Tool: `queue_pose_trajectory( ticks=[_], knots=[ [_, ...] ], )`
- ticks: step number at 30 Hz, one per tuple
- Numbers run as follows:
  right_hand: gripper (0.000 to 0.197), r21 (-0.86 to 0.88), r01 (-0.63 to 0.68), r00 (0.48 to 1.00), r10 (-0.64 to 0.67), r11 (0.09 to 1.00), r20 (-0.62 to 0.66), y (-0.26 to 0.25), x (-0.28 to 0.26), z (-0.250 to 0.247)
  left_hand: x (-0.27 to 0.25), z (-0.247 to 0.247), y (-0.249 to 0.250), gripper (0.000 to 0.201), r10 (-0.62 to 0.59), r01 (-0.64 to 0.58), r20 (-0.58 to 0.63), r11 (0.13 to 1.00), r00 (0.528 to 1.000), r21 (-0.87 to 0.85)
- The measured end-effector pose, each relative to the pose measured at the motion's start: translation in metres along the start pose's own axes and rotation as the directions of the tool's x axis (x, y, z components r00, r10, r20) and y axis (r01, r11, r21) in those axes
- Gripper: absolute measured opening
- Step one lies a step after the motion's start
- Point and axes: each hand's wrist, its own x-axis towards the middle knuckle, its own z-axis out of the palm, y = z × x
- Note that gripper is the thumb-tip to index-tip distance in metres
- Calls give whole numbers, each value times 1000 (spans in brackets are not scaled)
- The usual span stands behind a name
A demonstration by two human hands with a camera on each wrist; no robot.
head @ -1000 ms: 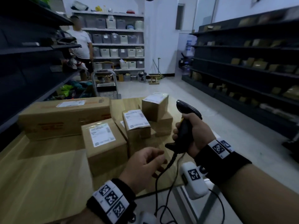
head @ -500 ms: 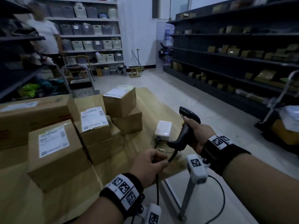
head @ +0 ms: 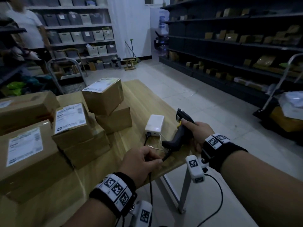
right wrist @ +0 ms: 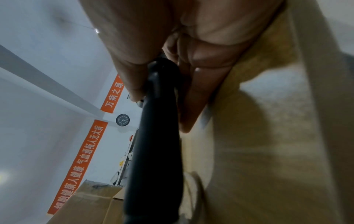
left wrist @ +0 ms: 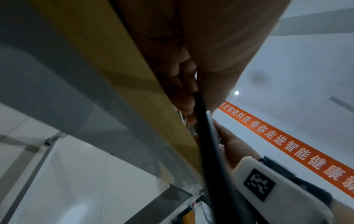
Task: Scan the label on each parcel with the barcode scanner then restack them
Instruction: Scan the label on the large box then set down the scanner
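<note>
Barcode scanner (head: 181,130): right hand (head: 199,134) gripping its handle over the table (head: 147,99) edge. Left hand (head: 141,161) pinching the cable (head: 150,185) (advisably kept slack). Labelled parcels (head: 68,122) waiting stacked leftward.

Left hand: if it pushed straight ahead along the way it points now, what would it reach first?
Probably the grip end of the barcode scanner held by the right hand; the left hand pinches the black cable just below it. Depth is unclear; the white power bank lies farther on.
</note>
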Motion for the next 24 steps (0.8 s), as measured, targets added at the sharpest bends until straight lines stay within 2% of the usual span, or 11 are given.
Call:
queue_pose_trajectory(
  ticks=[3, 6, 10, 14, 18, 20, 24],
  knots=[
    [31, 23, 58, 998, -57, 998, -23, 9, 5, 4, 1, 0, -2, 11, -5, 5, 3, 1000, 1000, -8],
    [33, -35, 125, 989, -127, 992, -73, 16, 5, 4, 1, -1, -4, 10, 15, -15, -4, 1000, 1000, 6],
    [16, -53, 199, 974, -204, 978, -102, 24, 7, 3, 2, 0, -5, 13, 21, -20, -22, 999, 1000, 29],
    [32, -134, 246, 959, -261, 960, -110, 20, 3, 2, 3, 3, -6, 14, 35, -32, -41, 998, 999, 62],
    [44, -150, 266, 938, -292, 952, -186, 25, 1, 4, 2, 4, -6, 16, 40, -33, -69, 995, 997, 95],
    [47, -173, 278, 923, -313, 945, -223, 27, 0, 6, 2, 4, -5, 18, 40, -33, -78, 995, 996, 91],
    [49, -145, 270, 926, -298, 952, -230, 26, 2, 8, 1, 4, -5, 19, 44, -37, -88, 996, 995, 76]
  ],
)
